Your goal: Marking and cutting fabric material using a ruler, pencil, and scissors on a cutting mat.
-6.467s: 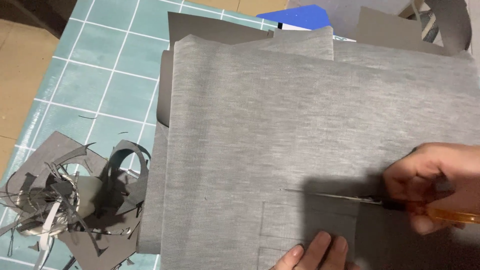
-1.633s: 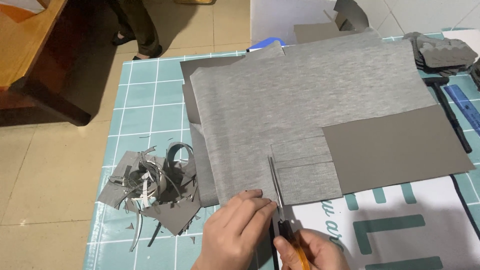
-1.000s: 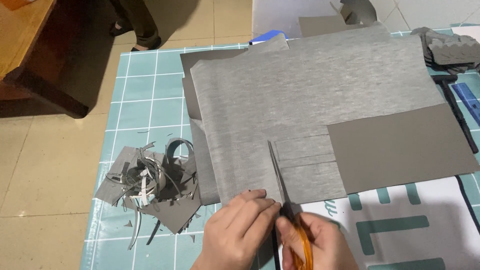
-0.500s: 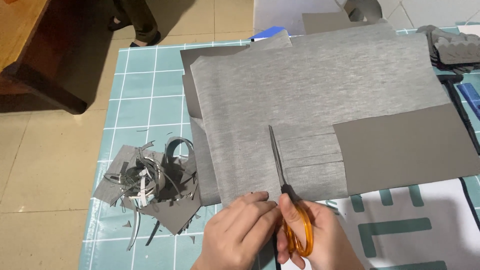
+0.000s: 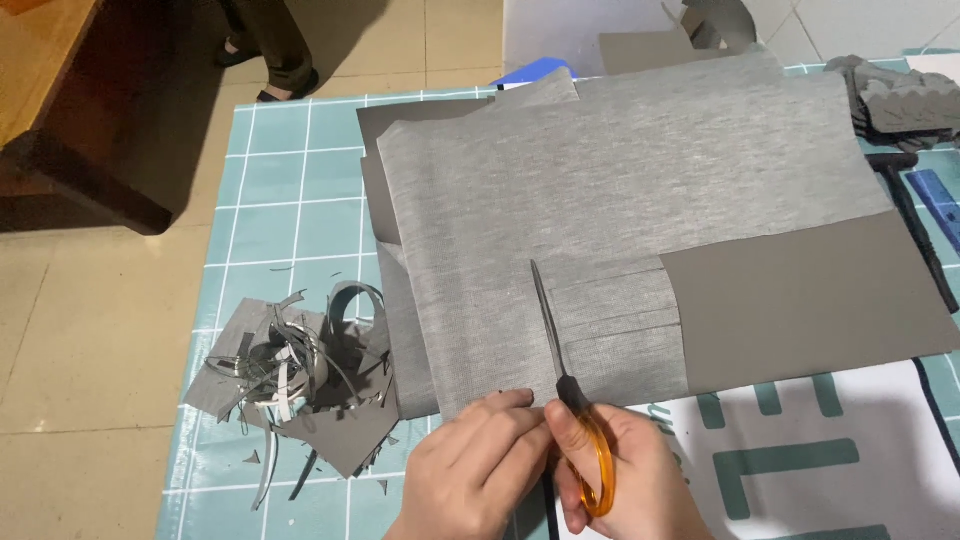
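A large sheet of grey fabric (image 5: 620, 190) lies spread over a teal grid cutting mat (image 5: 290, 200). My right hand (image 5: 625, 480) grips orange-handled scissors (image 5: 575, 400) at the sheet's near edge, with the blades running up into the fabric along a cut line. My left hand (image 5: 480, 470) presses flat on the fabric's near edge just left of the scissors. To the right of the blades the fabric shows a few cut strips (image 5: 610, 330) beside a darker, smooth grey piece (image 5: 810, 300).
A heap of grey offcuts (image 5: 300, 375) lies on the mat at the left. Dark tools and a blue object (image 5: 935, 200) lie at the right edge. A wooden furniture piece (image 5: 70, 110) and another person's feet (image 5: 270, 60) are at the top left. White printed sheet (image 5: 800, 460) lies under my right hand.
The scissors have moved forward into the fabric and my right hand came further into view. The view has shifted slightly. My left hand stays on the fabric edge.
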